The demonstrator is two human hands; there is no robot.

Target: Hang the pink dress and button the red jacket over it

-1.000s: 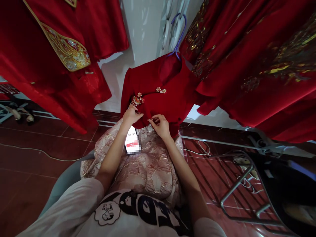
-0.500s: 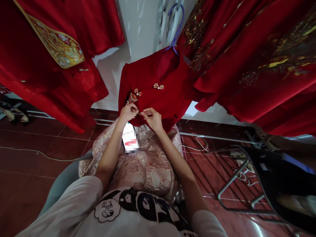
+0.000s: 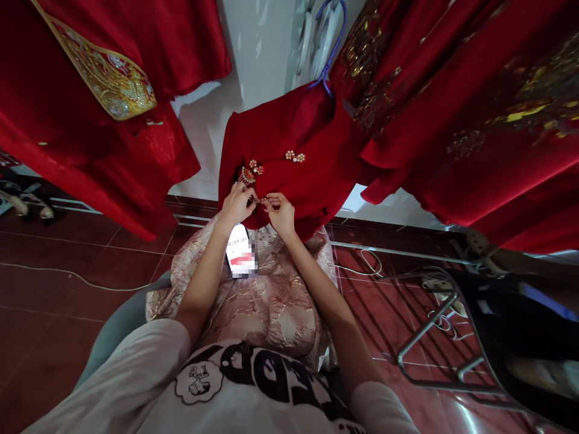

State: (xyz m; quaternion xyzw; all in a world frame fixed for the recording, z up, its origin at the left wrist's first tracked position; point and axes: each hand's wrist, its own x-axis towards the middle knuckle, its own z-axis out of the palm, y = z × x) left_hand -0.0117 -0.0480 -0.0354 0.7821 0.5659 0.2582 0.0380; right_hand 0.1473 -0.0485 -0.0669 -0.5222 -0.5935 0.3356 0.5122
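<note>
My right hand [image 3: 281, 214] has thumb and forefinger drawn narrow on a small beaded clasp [image 3: 262, 201]. My left hand [image 3: 236, 205] meets it from the other side, thumb and fingers bent close together; whether they pinch the clasp itself or the cloth by it, I cannot tell. The clasp lies in the short gap between my fingertips, right of the left ones and left of the right ones, its long axis running crosswise from hand to hand. Neither hand is plainly nearer.

Behind it is the lower front of the red top [image 3: 312, 187]. Just above my left fingers hangs a pendant [image 3: 246, 175], with one flower clasp [image 3: 256, 166] beside it and another [image 3: 295, 157] higher, toward the neck. The top hangs from a purple hanger [image 3: 325, 75]. Below my left wrist, a lit phone [image 3: 237, 238] rests on the pale brocade [image 3: 275, 295] over my lap. More red garments [image 3: 181, 54] hang to either side.
</note>
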